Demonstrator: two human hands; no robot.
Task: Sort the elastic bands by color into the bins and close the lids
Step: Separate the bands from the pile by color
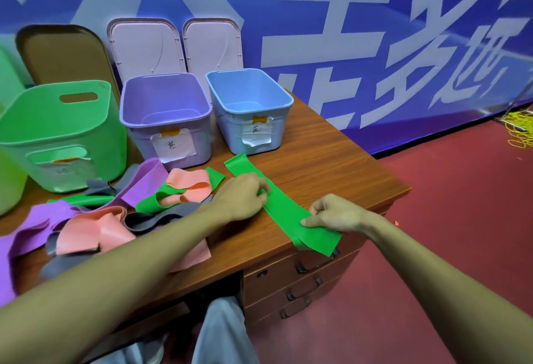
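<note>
Blue banner (pixel 375 32) with large white characters backs a wooden bench (pixel 317 167) with drawers, standing on a red floor (pixel 447 219). Three open bins stand along the bench's far edge: a green bin (pixel 57 133) at left, a purple bin (pixel 164 115) in the middle, and a blue bin (pixel 248 107) at right, the latter two bearing paper labels. Two pale lids (pixel 176 43) lean upright against the banner behind them. A long green elastic band (pixel 285 216) lies flat and diagonal near the bench's right corner, its near end overhanging the edge. The left hand (pixel 242 193) pinches the band at its middle; the right hand (pixel 334 213) pinches it near the overhanging end. To the left lies a tangled pile of elastic bands (pixel 115 210), purple, pink, grey and green.
</note>
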